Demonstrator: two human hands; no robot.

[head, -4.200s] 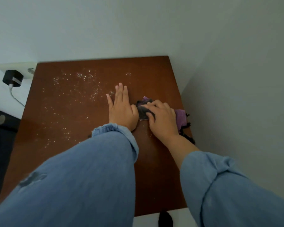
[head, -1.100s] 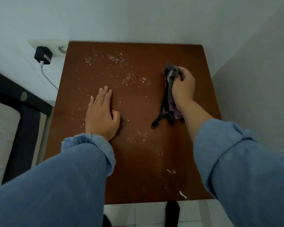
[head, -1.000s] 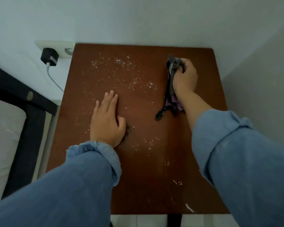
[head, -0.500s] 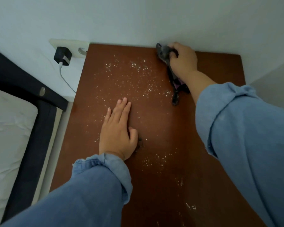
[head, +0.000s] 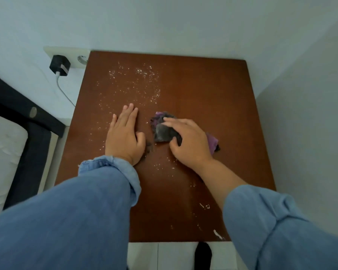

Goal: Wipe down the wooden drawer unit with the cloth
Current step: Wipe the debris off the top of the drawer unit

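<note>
The brown wooden top of the drawer unit fills the middle of the view, in a corner between two pale walls. White specks are scattered over its left and back-left part. My right hand presses a bunched grey and purple cloth onto the middle of the top, fingers wrapped over it. My left hand lies flat on the wood just left of the cloth, palm down, fingers together, holding nothing. A small dark smudge sits by its thumb.
A black charger with a white cable is plugged into a wall socket at the back left. A dark bed frame and white mattress stand to the left. White floor tiles show below the front edge.
My right hand has pulled the cloth from the back edge toward me to the middle of the top, next to my left hand. My left hand has stayed flat in place.
</note>
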